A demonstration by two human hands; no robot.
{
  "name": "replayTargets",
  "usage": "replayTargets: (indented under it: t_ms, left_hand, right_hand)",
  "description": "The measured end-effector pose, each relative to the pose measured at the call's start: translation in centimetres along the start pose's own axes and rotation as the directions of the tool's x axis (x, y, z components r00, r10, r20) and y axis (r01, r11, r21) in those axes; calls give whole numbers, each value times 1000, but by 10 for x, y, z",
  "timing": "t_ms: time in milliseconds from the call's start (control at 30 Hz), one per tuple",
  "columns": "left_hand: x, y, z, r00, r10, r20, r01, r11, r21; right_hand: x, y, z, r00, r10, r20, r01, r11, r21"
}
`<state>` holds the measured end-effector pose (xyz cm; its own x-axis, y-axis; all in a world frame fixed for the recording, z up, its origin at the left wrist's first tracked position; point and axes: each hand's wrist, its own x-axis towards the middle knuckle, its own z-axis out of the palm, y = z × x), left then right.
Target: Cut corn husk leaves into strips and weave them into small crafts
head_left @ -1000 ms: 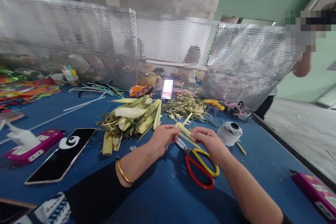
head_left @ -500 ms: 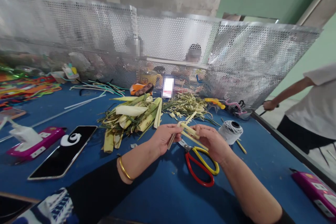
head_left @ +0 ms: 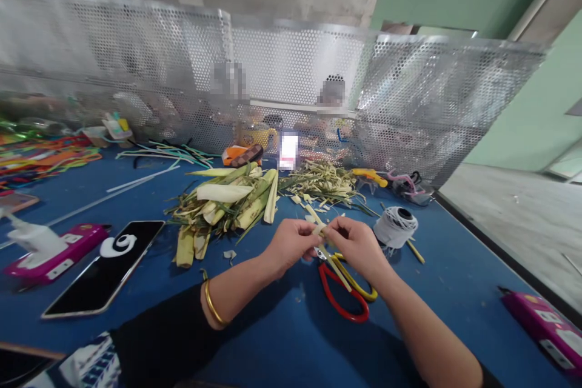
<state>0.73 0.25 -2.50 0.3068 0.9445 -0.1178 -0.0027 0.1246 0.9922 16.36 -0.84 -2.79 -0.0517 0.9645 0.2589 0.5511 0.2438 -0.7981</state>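
Note:
My left hand (head_left: 295, 242) and my right hand (head_left: 352, 242) meet above the blue table, each pinching pale green-yellow plant strips (head_left: 340, 273). The strips cross between my fingertips, with one end pointing up and away and another hanging down to the right. How they are folded is partly covered by my fingers. Just below lie scissors (head_left: 346, 303) with one red and one yellow handle, their blades mostly hidden under my hands. A spool of white thread (head_left: 394, 227) stands to the right of my right hand.
A heap of leaf husks (head_left: 218, 209) lies beyond my left hand, with shredded scraps (head_left: 318, 185) beside it. At left are a black phone (head_left: 107, 270) and a purple power strip (head_left: 79, 248); another power strip (head_left: 543, 324) sits at right. A perforated metal screen (head_left: 291, 60) stands behind.
My right hand has turned over the strips and drawn closer to my left. The strip ends now point differently, one down to the right. The person at the right has left the view.

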Motion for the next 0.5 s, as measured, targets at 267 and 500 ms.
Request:
replayTargets:
  t_ms: [267,500]
  left_hand:
    - [-5,1,0,993,42,114,-60,986,156]
    - [-9,-3,3,970,5,245,-79,952,294]
  right_hand:
    - [2,-1,-10,998,19,58,-19,1000,-7]
    - [6,4,-11,993,75,92,-86,988,125]
